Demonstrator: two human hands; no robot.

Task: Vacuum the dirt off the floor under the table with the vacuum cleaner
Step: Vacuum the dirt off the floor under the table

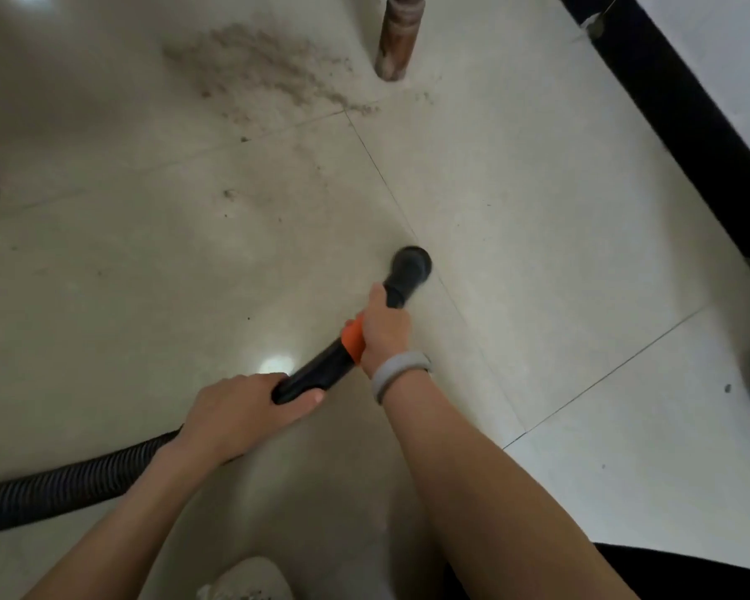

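Your left hand grips the vacuum wand at its near end; your right hand grips it behind the nozzle. Dirt lies far left on the tiled floor, beside a table leg.

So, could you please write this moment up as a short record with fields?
tool: black vacuum wand with orange collar, round black nozzle near the pale tiled floor
left hand: grips the wand's rear end, where the black ribbed hose joins
right hand: grips the wand by the collar; grey wristband
dirt: grey dust patch ahead of the nozzle, beside the brown wooden table leg
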